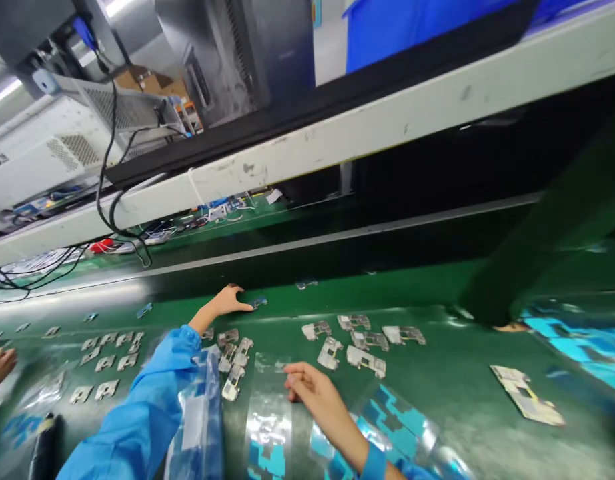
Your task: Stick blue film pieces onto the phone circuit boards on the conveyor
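Observation:
My left hand (228, 300) reaches far forward to the back edge of the green table, its fingertips touching a small blue-filmed part (257, 302). The fingers are stretched out low over the surface. My right hand (311, 389) rests nearer to me with fingers curled together on a clear film strip (270, 407) that carries blue and silver pieces. Whether it grips the strip is not clear. Several small metal frame parts (332, 350) lie between and beyond the two hands. A blue sleeve covers my left arm.
More metal parts (107, 363) lie in rows at the left. Another person's hand (0, 365) shows at the left edge. A stack of parts (525, 393) lies at the right. A white shelf beam (337, 137) with cables and machines hangs overhead. A black conveyor belt (337, 250) runs behind.

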`<state>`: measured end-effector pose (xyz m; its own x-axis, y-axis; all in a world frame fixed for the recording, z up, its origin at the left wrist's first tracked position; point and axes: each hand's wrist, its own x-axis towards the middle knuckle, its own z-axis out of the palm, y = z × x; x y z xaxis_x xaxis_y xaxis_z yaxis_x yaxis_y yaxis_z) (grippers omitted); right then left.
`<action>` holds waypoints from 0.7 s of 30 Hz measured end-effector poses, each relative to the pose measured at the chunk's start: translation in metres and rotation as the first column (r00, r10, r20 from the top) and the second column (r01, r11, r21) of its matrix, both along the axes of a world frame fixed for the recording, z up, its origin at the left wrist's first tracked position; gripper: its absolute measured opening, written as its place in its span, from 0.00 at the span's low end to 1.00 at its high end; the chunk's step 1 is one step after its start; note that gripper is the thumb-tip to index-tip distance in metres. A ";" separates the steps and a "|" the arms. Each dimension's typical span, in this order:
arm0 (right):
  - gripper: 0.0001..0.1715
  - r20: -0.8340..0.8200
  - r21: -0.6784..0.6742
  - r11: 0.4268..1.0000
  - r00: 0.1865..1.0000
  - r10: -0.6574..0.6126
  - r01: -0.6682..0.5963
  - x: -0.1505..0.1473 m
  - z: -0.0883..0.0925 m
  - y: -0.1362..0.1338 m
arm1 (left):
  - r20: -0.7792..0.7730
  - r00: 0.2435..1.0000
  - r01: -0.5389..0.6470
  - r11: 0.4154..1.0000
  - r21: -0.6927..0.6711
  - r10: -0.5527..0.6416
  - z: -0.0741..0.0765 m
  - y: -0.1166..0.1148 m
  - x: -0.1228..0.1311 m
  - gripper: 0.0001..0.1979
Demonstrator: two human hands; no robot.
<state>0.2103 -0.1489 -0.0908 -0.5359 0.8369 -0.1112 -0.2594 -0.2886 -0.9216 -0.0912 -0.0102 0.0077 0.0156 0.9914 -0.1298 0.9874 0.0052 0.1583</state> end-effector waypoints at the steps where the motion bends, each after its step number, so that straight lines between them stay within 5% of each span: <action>1: 0.12 -0.007 -0.022 1.000 1.000 0.002 -0.002 0.002 0.003 0.000 | 0.001 1.000 0.006 1.000 0.004 -0.006 -0.007 -0.004 0.001 0.20; 4: 0.14 -0.027 -0.083 0.996 0.999 -0.018 0.016 0.009 0.010 -0.001 | 0.017 0.999 0.039 0.999 0.029 -0.040 -0.023 -0.008 0.012 0.20; 16: 0.14 0.073 -0.101 0.995 0.997 -0.014 0.021 0.007 0.020 -0.001 | 0.065 0.982 0.174 0.982 0.077 -0.179 -0.046 -0.024 0.064 0.27; 18: 0.19 0.094 -0.101 0.994 0.995 -0.031 0.041 0.006 0.022 0.001 | 0.066 0.981 0.180 0.982 0.059 -0.183 -0.043 -0.025 0.074 0.27; 21: 0.29 0.105 -0.070 0.996 0.993 -0.047 0.055 0.009 0.027 -0.003 | 0.029 0.986 0.163 0.985 0.051 -0.165 -0.018 -0.030 0.086 0.27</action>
<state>0.2193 -0.1519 -0.0642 -0.4751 0.8506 -0.2251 -0.1801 -0.3444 -0.9214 -0.0054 -0.0404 -0.0107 0.1822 0.9801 -0.0787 0.9684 -0.1649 0.1872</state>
